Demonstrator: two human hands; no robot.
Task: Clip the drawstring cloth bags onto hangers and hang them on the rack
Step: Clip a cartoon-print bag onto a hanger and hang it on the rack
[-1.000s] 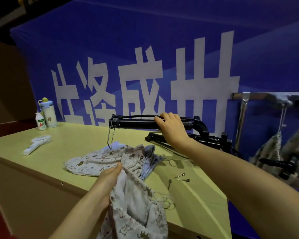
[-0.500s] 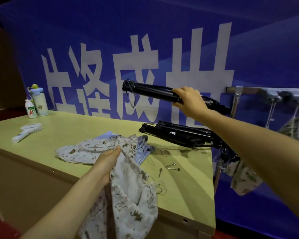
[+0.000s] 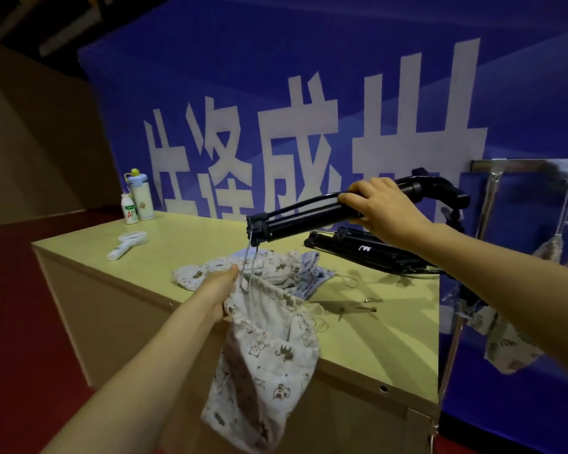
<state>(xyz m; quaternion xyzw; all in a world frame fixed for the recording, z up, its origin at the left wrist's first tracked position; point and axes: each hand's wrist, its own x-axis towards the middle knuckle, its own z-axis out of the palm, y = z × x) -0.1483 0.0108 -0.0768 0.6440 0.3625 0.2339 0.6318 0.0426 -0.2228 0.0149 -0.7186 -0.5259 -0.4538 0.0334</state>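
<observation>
While the right hand grips a black hanger, the left hand pinches a printed drawstring bag.
Bag hangs over the table edge, just below the hanger's wire clip; rack stands right.

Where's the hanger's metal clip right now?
In the head view it hangs centre frame from the black hanger held by the right hand, its metal clip just above the bag.

Dim indoor light, soft shadows on the table, wide-angle bending at edges, slight blur throughout
</observation>
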